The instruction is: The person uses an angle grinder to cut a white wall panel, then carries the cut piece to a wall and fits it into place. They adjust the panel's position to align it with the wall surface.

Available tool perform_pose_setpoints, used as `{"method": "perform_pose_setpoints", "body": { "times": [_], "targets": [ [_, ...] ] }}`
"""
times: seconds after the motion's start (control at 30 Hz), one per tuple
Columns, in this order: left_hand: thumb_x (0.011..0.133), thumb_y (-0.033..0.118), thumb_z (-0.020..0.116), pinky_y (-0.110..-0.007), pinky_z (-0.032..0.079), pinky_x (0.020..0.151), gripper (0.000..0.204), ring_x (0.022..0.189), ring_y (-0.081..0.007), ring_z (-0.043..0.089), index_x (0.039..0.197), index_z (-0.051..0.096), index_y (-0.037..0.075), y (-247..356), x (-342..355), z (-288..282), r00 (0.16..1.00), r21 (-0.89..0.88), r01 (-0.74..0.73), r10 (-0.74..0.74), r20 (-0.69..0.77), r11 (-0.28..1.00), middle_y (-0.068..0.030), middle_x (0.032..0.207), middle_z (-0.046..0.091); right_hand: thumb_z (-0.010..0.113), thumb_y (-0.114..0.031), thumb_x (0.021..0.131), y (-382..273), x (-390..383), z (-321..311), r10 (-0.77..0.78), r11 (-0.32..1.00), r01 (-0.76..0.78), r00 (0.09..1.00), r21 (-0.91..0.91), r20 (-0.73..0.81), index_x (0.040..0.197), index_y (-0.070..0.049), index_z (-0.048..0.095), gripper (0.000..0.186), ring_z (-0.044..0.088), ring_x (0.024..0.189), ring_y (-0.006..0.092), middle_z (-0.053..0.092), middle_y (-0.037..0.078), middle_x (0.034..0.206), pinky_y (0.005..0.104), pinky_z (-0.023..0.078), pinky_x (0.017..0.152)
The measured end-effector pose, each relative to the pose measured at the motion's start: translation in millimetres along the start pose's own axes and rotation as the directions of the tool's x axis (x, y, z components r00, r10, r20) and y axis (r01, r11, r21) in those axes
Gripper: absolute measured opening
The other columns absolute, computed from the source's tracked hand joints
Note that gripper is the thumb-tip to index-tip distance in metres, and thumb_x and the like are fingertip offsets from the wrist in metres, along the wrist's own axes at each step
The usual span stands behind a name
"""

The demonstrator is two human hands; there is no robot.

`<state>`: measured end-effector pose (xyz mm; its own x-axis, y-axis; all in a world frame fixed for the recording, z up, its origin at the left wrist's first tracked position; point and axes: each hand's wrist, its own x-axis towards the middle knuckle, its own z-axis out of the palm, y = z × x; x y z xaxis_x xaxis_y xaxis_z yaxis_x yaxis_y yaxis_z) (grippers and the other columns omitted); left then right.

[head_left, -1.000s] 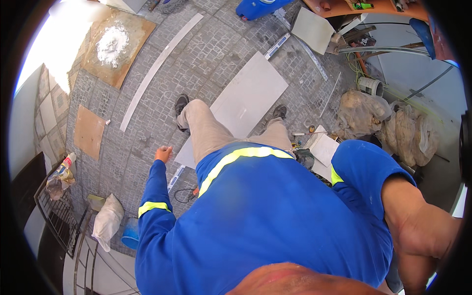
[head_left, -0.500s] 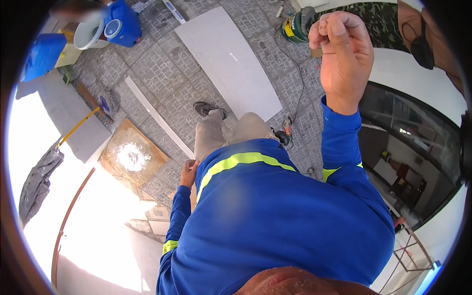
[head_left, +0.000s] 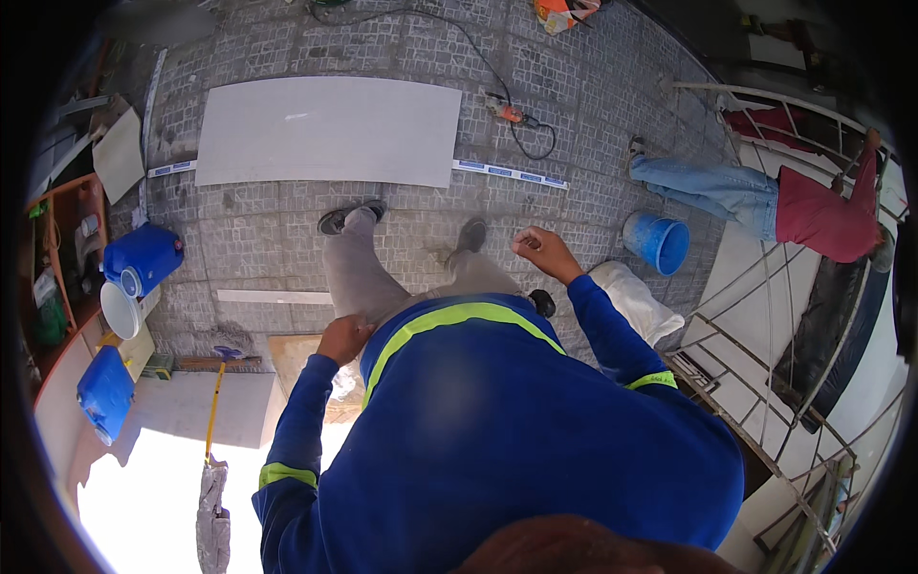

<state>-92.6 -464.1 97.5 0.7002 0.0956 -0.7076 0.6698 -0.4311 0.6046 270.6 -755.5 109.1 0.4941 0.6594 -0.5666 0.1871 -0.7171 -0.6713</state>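
My left hand hangs beside my left thigh, its fingers loosely curled with nothing seen in them. Ahead of my right hip, my right hand is raised with thumb and fingers drawn together; no object shows in it. My grey trousers and dark shoes are below, one foot ahead of the other. A large pale flat board lies on the paving ahead of my feet. Under its near edge runs a blue-and-white strip. An orange angle grinder with a dark cord lies to the board's right.
A person in red and jeans is by metal scaffolding at right. A blue bucket and white sack stand nearer. Blue containers, a white bucket and a yellow-handled tool are at left.
The view has swung to the right, bringing the scaffolding, person and blue bucket into sight. My right hand has come down from high up to beside my hip. My left hand stays near my thigh.
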Motion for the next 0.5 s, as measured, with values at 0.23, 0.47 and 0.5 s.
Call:
{"method": "perform_pose_setpoints", "body": {
  "times": [0.23, 0.47, 0.5],
  "targets": [
    [0.089, 0.027, 0.063, -0.044, 0.050, 0.068, 0.026, 0.072, -0.0372, 0.065, 0.091, 0.064, 0.000, 65, -20, 1, 0.946, -0.161, -0.105, 0.149, 0.287, 0.981, -0.0221, 0.076, 0.065, 0.067, -0.022, 0.090, 61, -108, 43, 0.006, 0.999, 0.012, 0.934, -0.048, 0.357, 0.104, -0.007, 0.069, 0.021, 0.067, 0.088, 0.0261, 0.070, 0.010, 0.095, 0.0349, 0.051, 0.082],
    [0.091, 0.039, 0.064, -0.046, 0.049, 0.068, 0.036, 0.075, -0.0364, 0.064, 0.086, 0.065, 0.003, 31, 175, 78, 0.924, -0.003, -0.054, 0.051, 0.380, 0.999, -0.0190, 0.079, 0.066, 0.064, -0.026, 0.091, 205, -40, 50, 0.286, 0.821, -0.453, 0.853, 0.347, 0.436, 0.096, -0.006, 0.072, 0.023, 0.068, 0.077, 0.0257, 0.072, 0.008, 0.083, 0.0389, 0.053, 0.074],
    [0.091, 0.037, 0.063, -0.047, 0.049, 0.069, 0.034, 0.076, -0.0376, 0.064, 0.085, 0.064, 0.004, 24, 208, 109, 0.960, -0.066, -0.005, 0.024, 0.280, 0.998, -0.0187, 0.080, 0.065, 0.064, -0.026, 0.091, 253, -2, 58, 0.289, 0.933, -0.342, 0.897, 0.110, 0.335, 0.097, -0.005, 0.071, 0.023, 0.067, 0.076, 0.0190, 0.070, 0.007, 0.082, 0.0345, 0.052, 0.072]
  ]
}}
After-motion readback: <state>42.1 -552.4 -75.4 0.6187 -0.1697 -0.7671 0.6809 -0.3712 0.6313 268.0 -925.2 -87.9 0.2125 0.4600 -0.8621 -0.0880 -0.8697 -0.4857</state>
